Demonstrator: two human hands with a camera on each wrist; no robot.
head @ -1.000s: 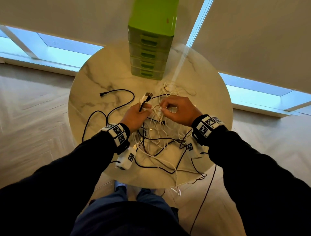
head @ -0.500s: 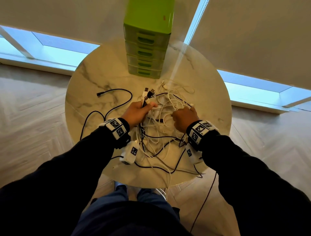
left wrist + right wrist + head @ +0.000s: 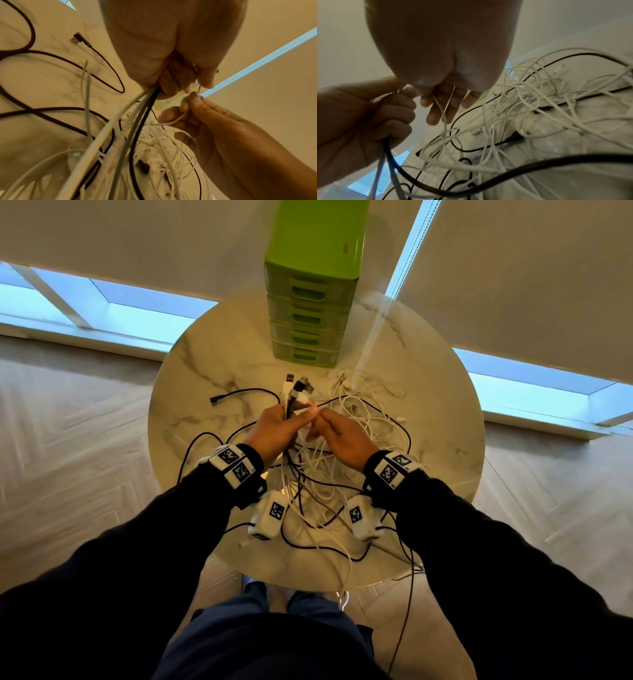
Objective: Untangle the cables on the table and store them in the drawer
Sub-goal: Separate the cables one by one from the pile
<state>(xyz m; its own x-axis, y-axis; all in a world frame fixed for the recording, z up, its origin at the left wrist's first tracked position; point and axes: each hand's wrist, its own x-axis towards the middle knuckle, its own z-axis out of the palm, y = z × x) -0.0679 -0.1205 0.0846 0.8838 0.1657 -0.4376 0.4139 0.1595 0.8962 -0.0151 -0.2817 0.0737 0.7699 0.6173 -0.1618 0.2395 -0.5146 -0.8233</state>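
A tangle of white and black cables [image 3: 346, 474] lies on the round marble table [image 3: 212, 364]. My left hand [image 3: 279, 422] grips a bundle of cable ends [image 3: 296, 392], whose plugs stick up past the fist; in the left wrist view white and black cords [image 3: 137, 112] run down from it. My right hand [image 3: 329, 429] is right beside the left one and pinches a thin white cable [image 3: 173, 122] between thumb and fingers; the same thin cable [image 3: 443, 116] hangs from the right hand's fingers [image 3: 435, 115]. The green drawer unit [image 3: 308, 313] stands at the table's far side, all drawers closed.
A black cable with a plug [image 3: 216, 400] loops over the table's left part. Some cords hang over the near table edge [image 3: 342, 587] toward the floor. Low windows [image 3: 137, 302] run along the wall behind the table.
My right hand has moved from the right part of the tangle up to my left hand and now pinches a thin white cable. The left hand keeps gripping its bundle, held slightly farther forward.
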